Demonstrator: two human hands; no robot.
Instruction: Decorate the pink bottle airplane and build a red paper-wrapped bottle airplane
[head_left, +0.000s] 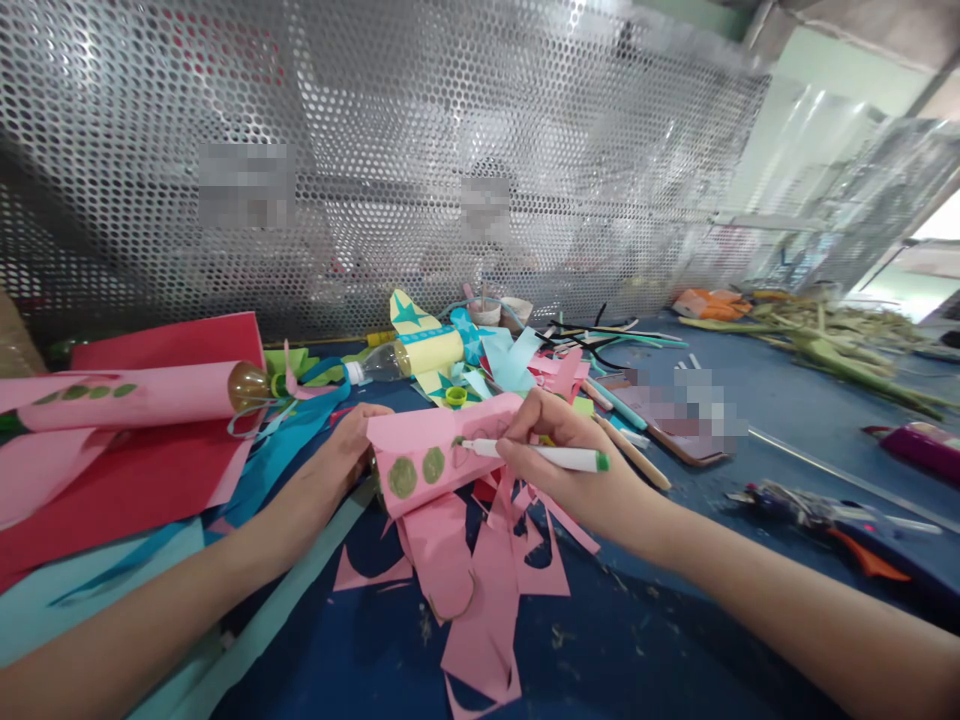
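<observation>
A pink paper-wrapped bottle (442,445) lies across the middle of the blue table (615,640), with green dots drawn on its side. My left hand (341,455) grips its left end, fingers curled round it. My right hand (570,470) pinches a white marker with a green cap (544,456), its tip touching the pink paper beside the dots. Pink paper offcuts (480,580) lie beneath the bottle.
A second pink-wrapped bottle (127,395) lies on red paper (142,470) at left. A yellow bottle plane with teal stars (424,350), teal strips, a phone (675,420), a pencil and green leaves (825,345) crowd the table. A perforated metal screen (420,150) closes the back.
</observation>
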